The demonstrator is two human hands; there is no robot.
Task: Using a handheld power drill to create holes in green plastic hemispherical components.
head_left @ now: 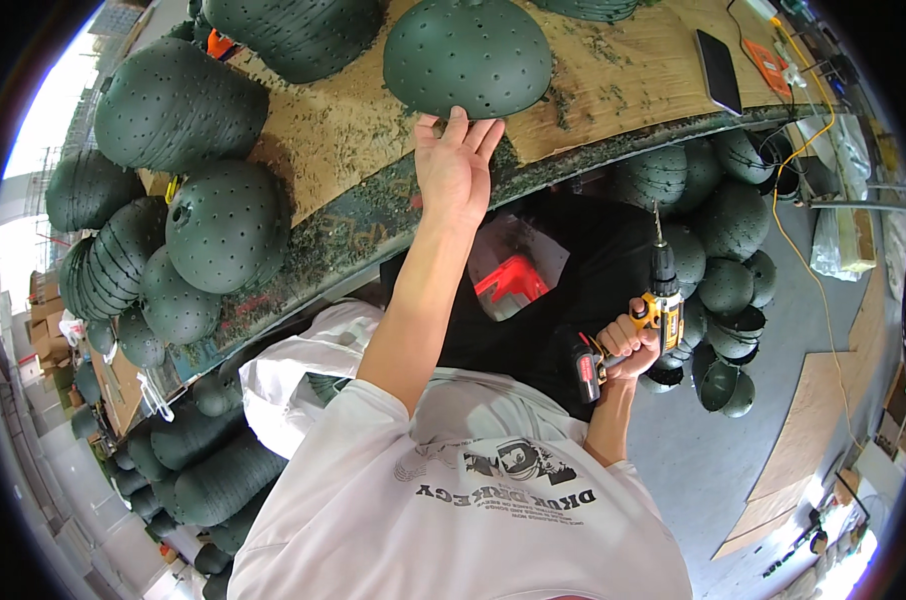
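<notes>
My left hand point(455, 170) is at the near rim of a dark green dome point(468, 58), a half-sphere shell dotted with small holes. The palm faces up; one digit rests against the dome's outside while other fingertips go under the rim out of sight. This dome sits on the cardboard-covered workbench point(343, 125), round side up. My right hand point(628, 345) is wrapped around the grip of a yellow and black cordless drill point(663, 310). Held to the right of my lap, away from the dome, the drill has its long bit point(658, 222) pointing up.
Stacked green shells point(183, 105) crowd the bench's left side, with more piled below point(223, 480). Others point(728, 285) hang or heap under the right edge. A phone point(718, 72) and yellow cord point(788, 165) lie right. Green shavings litter the bench. Something red point(513, 285) shows under its edge.
</notes>
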